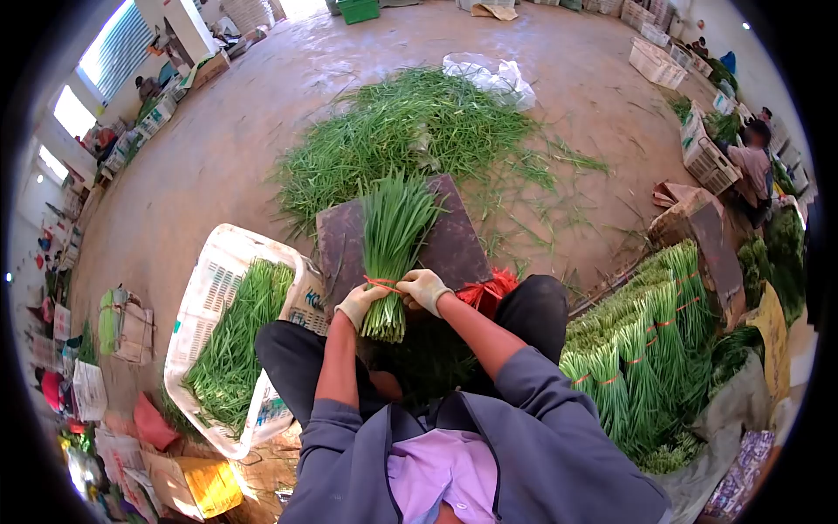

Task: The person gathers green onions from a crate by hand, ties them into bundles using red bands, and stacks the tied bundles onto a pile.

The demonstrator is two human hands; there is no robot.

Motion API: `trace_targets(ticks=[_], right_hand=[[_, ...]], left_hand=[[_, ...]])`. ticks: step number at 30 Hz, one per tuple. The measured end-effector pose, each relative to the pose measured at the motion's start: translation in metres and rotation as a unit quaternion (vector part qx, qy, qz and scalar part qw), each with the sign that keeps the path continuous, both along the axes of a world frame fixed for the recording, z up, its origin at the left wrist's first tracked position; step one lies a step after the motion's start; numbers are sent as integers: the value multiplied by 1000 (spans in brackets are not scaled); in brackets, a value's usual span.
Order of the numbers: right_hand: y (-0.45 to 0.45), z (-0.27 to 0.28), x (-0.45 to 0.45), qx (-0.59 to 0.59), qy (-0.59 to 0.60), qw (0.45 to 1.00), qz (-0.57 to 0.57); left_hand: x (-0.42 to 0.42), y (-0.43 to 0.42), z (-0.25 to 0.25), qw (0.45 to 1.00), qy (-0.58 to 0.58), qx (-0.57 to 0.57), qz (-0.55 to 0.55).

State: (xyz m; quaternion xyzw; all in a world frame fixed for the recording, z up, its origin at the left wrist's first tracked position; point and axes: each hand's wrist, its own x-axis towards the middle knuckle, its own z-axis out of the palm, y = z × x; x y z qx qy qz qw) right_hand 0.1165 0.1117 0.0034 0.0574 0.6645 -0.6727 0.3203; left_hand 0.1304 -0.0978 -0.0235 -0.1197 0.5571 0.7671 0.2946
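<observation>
A bundle of long green chives (394, 229) lies on a dark board (458, 236), with its pale cut ends toward me. A thin red tie (382, 284) crosses the bundle near those ends. My left hand (361, 304), in a pale glove, is closed against the bundle's left side, by one end of the tie. On the other side my right hand (424, 290), gloved too, has its fingers pinched together at the tie's right end. The fingertips of both hands are partly hidden.
A loose heap of chives (393, 127) lies beyond the board, with a clear plastic bag (493, 79) behind it. At left stands a white crate (196, 306) holding greens. Tied bundles (637, 349) are stacked at right. A co-worker (752, 162) sits at far right.
</observation>
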Motion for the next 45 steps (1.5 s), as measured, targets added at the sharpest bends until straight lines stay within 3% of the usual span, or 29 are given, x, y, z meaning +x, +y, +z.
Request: trace_targets(ticks=[2,4,5,7,8,9,10,11,12,13,15,17,18,19,21,24,25,27,28,34,37,39,40,44,45], right_hand=[[5,23,5,-41,-11,999,4],[14,63,16,-257,-7,965,43],[26,84,20,-302,-6,950,81],[55,88,17,-390,56,905,162],[63,78,12,-371,52,914,155],[64,80,7,-233,40,962,135],[65,64,0,1,203,962,184],[67,32,-10,237,346,881,217],[64,3,-13,499,301,785,211],[62,3,-7,478,316,804,159],[47,4,-10,225,280,930,77],[30,33,-5,112,140,983,49],[25,24,-11,99,193,973,76],[12,19,-8,-69,184,980,41],[1,27,3,-216,117,969,-2],[-13,6,6,-164,159,971,-67],[-18,3,8,-117,190,971,-82],[-23,3,12,-131,200,967,-88],[-22,6,16,-101,207,969,-92],[-21,1,15,-37,242,966,-85],[-16,4,7,-83,250,963,-51],[-11,13,7,-228,140,960,-87],[-9,22,9,-247,130,956,-85],[-9,26,6,-233,133,957,-111],[-9,26,5,-197,177,957,-116]], left_hand=[[-5,-11,-12,1000,17,15,-18],[1,-8,-5,998,5,61,4],[3,-6,1,998,3,66,5],[3,-6,2,992,-35,118,13],[3,-10,-4,987,-52,149,-1],[5,-9,-2,987,-51,149,-4],[8,-4,3,976,-73,207,18],[11,1,6,959,-95,264,41],[13,5,7,952,-70,293,54],[13,4,9,952,-69,293,53],[16,3,10,950,-40,300,80],[15,3,12,954,-3,294,56],[17,5,16,952,29,302,29],[18,8,19,950,59,308,1],[18,11,22,977,105,185,-26],[23,23,32,984,171,40,8],[24,23,19,977,214,-4,25],[29,26,7,971,226,-65,36],[31,28,7,969,245,3,42],[31,25,8,962,272,16,2],[40,24,5,979,181,95,1],[42,21,0,979,176,102,-31],[40,20,-2,977,174,110,-62],[41,23,1,971,169,141,-91],[42,24,0,973,186,134,-33]])
